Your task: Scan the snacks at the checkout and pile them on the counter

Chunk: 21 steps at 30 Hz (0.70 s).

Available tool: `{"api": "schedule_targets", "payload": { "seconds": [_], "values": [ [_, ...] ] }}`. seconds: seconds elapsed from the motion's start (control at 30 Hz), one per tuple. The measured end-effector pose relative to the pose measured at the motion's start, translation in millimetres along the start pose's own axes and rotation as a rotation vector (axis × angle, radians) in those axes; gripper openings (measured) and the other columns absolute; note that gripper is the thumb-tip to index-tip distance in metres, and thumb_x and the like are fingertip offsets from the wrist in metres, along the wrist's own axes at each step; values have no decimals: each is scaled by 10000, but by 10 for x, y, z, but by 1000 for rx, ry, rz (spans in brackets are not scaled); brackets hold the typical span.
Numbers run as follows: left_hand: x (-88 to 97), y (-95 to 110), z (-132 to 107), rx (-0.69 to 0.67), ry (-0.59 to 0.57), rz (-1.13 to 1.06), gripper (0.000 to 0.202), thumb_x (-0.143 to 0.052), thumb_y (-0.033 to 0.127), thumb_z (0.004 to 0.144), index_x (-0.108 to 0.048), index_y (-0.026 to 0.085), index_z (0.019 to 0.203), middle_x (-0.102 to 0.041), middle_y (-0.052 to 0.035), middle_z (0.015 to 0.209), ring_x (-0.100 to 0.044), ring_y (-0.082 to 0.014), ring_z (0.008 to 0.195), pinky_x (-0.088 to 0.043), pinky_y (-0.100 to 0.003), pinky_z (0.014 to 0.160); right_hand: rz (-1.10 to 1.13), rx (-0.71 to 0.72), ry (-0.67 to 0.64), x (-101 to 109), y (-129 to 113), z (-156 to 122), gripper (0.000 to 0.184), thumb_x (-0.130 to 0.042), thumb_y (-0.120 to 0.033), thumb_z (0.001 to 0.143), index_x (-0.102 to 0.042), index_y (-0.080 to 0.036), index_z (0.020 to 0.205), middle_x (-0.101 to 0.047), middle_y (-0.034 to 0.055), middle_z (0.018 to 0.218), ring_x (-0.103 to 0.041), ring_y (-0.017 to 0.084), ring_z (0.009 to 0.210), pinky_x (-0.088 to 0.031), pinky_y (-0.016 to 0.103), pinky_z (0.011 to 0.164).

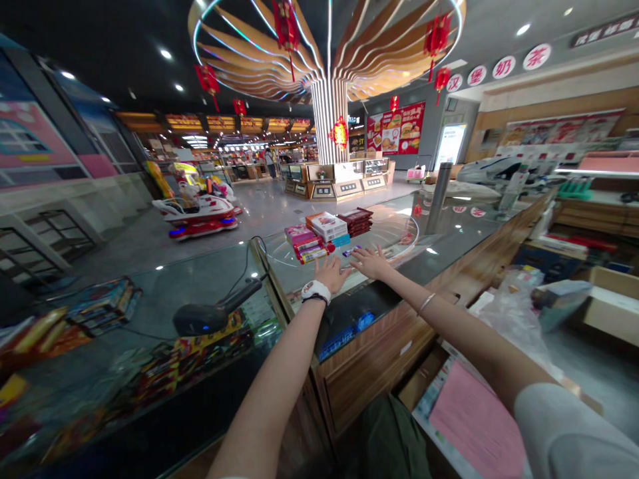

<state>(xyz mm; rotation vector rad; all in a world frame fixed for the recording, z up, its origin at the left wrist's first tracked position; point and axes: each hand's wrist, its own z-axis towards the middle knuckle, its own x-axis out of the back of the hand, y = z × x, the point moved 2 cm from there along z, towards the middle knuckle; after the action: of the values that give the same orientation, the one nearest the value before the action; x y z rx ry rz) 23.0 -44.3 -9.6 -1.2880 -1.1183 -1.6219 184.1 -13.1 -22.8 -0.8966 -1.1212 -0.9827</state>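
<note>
My left hand [330, 274], with a white watch [316, 291] on its wrist, reaches over the glass counter [294, 276]. Its fingers are apart, close to red and yellow packets [314, 254]. To its right is my right hand [372, 263], fingers spread and palm down, beside a small purple packet [351, 251]. Whether the fingertips touch the packet I cannot tell. Beyond both hands lie pink packs [301, 234], a white and orange box [327, 226], a light blue piece [341, 240] and a stack of dark red packets [356, 221].
A black handheld scanner [214, 318] with a cable lies on the left glass case. A metal post [440, 186] rises from the counter. Below on my right are an open drawer with pink paper [474, 416] and a cardboard box [616, 306].
</note>
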Motion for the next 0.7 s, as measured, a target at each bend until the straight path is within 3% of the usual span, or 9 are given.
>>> {"api": "schedule_targets", "payload": {
  "seconds": [0.13, 0.27, 0.47, 0.7],
  "values": [
    [-33, -38, 32, 0, -58, -20, 662, -264, 552, 994, -324, 207, 1555, -238, -98, 1641, -174, -322, 1535, -28, -613, 1231, 16, -85, -115, -47, -26, 206, 585, -222, -536, 1030, -287, -322, 1571, -257, 10, 1650, -242, 349, 1505, -40, 674, 1195],
    [-76, -63, 57, -2, -64, -35, 678, -259, 571, 987, -304, 216, 1563, -227, -99, 1645, -180, -321, 1534, -74, -617, 1229, 35, -134, -148, -101, -81, 357, 580, -191, -512, 1035, -228, -335, 1587, -186, 7, 1669, -196, 359, 1518, -27, 682, 1188],
    [-60, -33, 45, 23, -103, -22, 688, -253, 572, 986, -282, 211, 1571, -189, -81, 1656, -156, -300, 1541, -74, -582, 1241, 31, -145, -153, -137, -107, 395, 573, -172, -433, 1032, -202, -320, 1594, -155, -16, 1674, -198, 350, 1519, -46, 680, 1191],
    [-70, -38, 38, 23, -102, -48, 692, -253, 575, 983, -272, 214, 1573, -179, -79, 1659, -147, -300, 1544, -108, -583, 1238, 28, -133, -136, -130, -137, 409, 591, -182, -371, 1014, -206, -272, 1597, -173, 23, 1669, -244, 344, 1506, -50, 685, 1188]
  ]
}}
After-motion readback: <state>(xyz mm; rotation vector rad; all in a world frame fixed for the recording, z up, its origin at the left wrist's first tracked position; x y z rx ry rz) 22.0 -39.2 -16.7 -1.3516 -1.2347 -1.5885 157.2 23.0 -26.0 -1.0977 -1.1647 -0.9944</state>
